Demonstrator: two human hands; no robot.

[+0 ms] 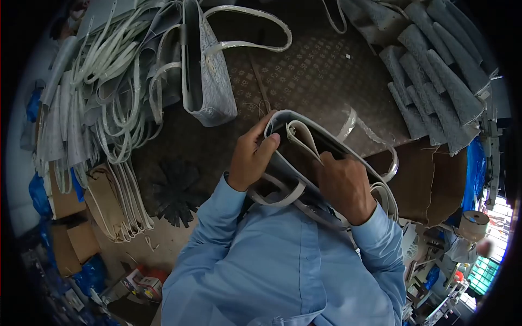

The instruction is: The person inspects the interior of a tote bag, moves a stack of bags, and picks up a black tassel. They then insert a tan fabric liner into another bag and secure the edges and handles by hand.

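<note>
A grey tote bag (333, 136) lies with its mouth toward me, close to my chest. My left hand (252, 157) pinches the bag's rim at its left corner, thumb inside and fingers behind. Inside the mouth, a pale folded flap (302, 140) stands up from the dark interior. My right hand (348, 183) reaches into the opening, its curled fingers closed at the lower end of that flap; the fingertips are partly hidden. One white bag handle (284, 199) loops out below the mouth, and another handle (392, 163) sticks out on the right.
A finished-looking grey tote (215, 81) stands on the dark patterned table (304, 68). Piled grey bags with many white handles (117, 98) fill the left side. Rolled grey pieces (435, 81) are stacked at the right. Brown cardboard (421, 182) lies below them.
</note>
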